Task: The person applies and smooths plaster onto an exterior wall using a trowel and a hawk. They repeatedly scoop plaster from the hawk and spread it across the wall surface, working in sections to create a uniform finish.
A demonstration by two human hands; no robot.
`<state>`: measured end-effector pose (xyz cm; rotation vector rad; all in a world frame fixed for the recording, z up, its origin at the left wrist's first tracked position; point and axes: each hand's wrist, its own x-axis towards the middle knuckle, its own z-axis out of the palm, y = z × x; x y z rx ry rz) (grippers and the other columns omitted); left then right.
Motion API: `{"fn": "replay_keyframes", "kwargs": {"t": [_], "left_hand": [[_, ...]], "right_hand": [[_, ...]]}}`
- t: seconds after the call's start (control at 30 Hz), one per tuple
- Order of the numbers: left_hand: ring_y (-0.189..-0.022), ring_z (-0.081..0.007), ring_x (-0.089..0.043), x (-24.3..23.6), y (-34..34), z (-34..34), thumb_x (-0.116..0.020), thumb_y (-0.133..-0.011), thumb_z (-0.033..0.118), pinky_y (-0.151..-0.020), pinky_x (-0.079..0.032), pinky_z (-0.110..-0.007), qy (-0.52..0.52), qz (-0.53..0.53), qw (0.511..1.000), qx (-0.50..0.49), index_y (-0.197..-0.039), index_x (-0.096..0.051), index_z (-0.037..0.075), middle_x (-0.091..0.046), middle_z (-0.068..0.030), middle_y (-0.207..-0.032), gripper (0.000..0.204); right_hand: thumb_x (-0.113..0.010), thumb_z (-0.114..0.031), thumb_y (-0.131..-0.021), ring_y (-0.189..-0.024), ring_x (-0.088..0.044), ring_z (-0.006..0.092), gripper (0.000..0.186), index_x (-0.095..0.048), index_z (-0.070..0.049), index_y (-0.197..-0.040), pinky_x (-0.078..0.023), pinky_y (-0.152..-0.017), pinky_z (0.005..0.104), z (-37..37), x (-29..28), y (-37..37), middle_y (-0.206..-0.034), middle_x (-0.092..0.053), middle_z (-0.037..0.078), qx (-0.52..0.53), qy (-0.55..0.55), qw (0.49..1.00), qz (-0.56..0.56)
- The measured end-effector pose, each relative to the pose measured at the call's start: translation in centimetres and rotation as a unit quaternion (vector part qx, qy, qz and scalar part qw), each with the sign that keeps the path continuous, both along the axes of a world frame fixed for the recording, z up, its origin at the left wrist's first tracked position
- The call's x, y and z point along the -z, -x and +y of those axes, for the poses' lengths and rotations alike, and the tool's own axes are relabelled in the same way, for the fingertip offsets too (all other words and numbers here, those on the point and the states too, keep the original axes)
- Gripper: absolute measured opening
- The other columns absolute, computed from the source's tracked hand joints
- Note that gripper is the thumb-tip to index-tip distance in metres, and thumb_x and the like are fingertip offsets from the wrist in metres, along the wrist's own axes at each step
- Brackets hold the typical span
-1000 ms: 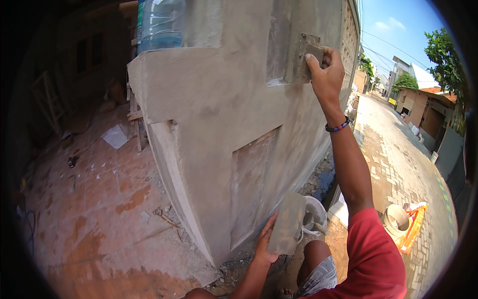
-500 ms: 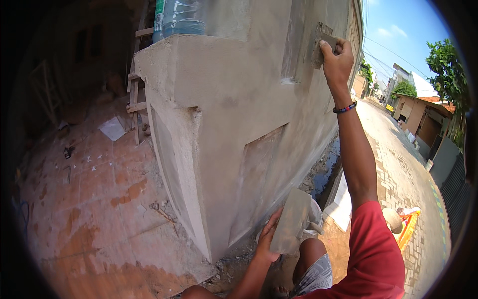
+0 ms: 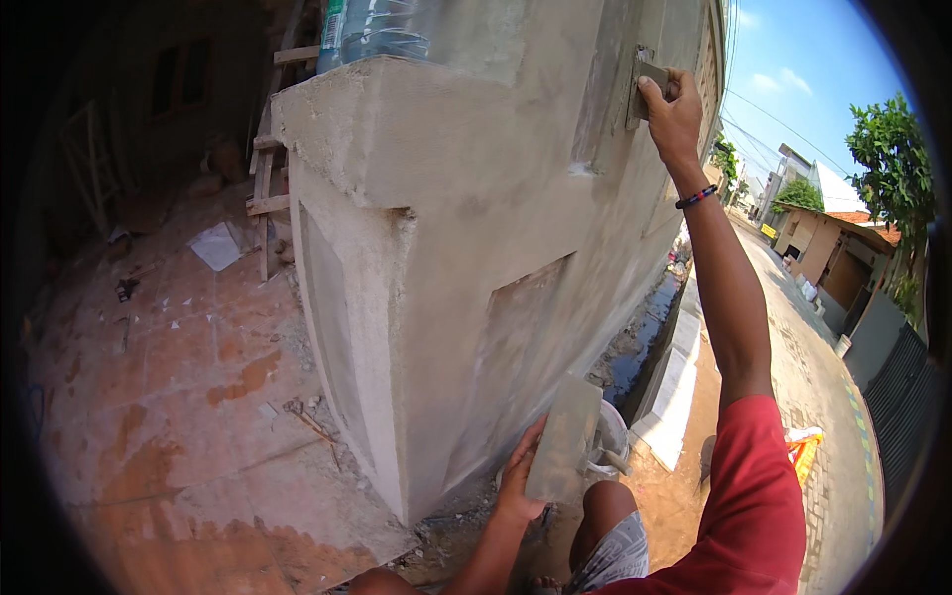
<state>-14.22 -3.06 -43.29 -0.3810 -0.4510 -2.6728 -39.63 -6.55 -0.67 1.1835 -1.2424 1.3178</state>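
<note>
My right hand (image 3: 673,114) is raised high, fingers closed on a small flat grey plastering tool (image 3: 647,77) against the grey plastered wall (image 3: 436,169), just right of a narrow vertical recess (image 3: 593,109). Low down, my left hand (image 3: 521,471) grips a grey rectangular board (image 3: 563,436) by its left side and lower corner. Partly behind the board is a white bucket (image 3: 613,436) with a handled tool in it. A larger shallow recess (image 3: 501,337) sits lower in the wall.
A blue plastic bottle (image 3: 372,35) stands on the wall's ledge. Left are wooden rungs (image 3: 268,203) and dusty tiles (image 3: 169,377). Right are a water-filled drain (image 3: 630,347), white slabs (image 3: 664,407), a paved lane (image 3: 793,337) and an orange sack (image 3: 805,451) partly behind my arm.
My right hand has moved up and to the right with the small tool along the wall. My left hand and board have shifted slightly left in view; the view itself has shifted somewhat.
</note>
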Motion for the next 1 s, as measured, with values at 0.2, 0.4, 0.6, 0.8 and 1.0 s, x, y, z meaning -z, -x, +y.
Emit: {"fn": "replay_keyframes", "kwargs": {"t": [0.2,0.4,0.6,0.8,1.0], "left_hand": [[-0.117,-0.0199,-0.053,-2.0,-0.1,1.2,-0.045,-0.096,0.013,-0.095,-0.047,-0.033,0.015,-0.048,0.999,0.002,-0.141,-0.037,0.007,-0.049,-0.0109,-0.134,0.046],[-0.119,-0.0223,-0.053,-0.7,0.8,0.1,-0.043,-0.096,0.012,-0.097,-0.047,-0.035,-0.002,-0.006,1.000,-0.007,-0.142,-0.035,0.006,-0.048,-0.0132,-0.135,0.046],[-0.119,-0.0237,-0.052,-0.7,1.9,0.5,-0.043,-0.097,0.014,-0.098,-0.047,-0.037,-0.024,0.024,0.999,0.018,-0.141,-0.035,0.006,-0.047,-0.0135,-0.136,0.046],[-0.119,-0.0221,-0.052,-1.3,2.2,1.5,-0.043,-0.098,0.016,-0.096,-0.047,-0.035,0.003,0.012,1.000,0.026,-0.140,-0.037,0.007,-0.048,-0.0114,-0.135,0.044],[-0.120,-0.0208,-0.051,-1.9,2.8,2.2,-0.042,-0.099,0.013,-0.098,-0.045,-0.034,-0.014,0.014,0.998,0.055,-0.140,-0.038,0.007,-0.048,-0.0100,-0.135,0.042]], "right_hand": [[-0.066,-0.014,-0.082,-0.080,-0.062,0.0147,0.040,-0.058,0.003,-0.118,-0.050,-0.071,0.0300,6.9,-1.7,2.9,-0.088,-0.067,0.012,0.175,-0.042,0.982,-0.062],[-0.066,-0.008,-0.079,-0.085,-0.056,0.0262,0.035,-0.060,-0.006,-0.114,-0.049,-0.075,0.0336,10.3,1.0,-10.9,-0.090,-0.059,0.009,0.335,-0.223,0.862,0.307],[-0.065,-0.006,-0.077,-0.088,-0.053,0.0259,0.034,-0.062,-0.006,-0.111,-0.049,-0.077,0.0362,9.2,1.4,-13.2,-0.092,-0.058,0.007,0.387,-0.377,0.774,0.332],[-0.064,-0.001,-0.076,-0.088,-0.052,0.0233,0.026,-0.067,-0.005,-0.101,-0.049,-0.079,0.0333,8.6,-2.0,-13.9,-0.090,-0.061,0.005,0.322,-0.466,0.701,0.434],[-0.066,-0.003,-0.075,-0.095,-0.052,0.0229,0.025,-0.070,-0.008,-0.099,-0.049,-0.086,0.0318,4.7,-2.4,-13.4,-0.093,-0.062,0.004,0.308,-0.570,0.626,0.434]]}}
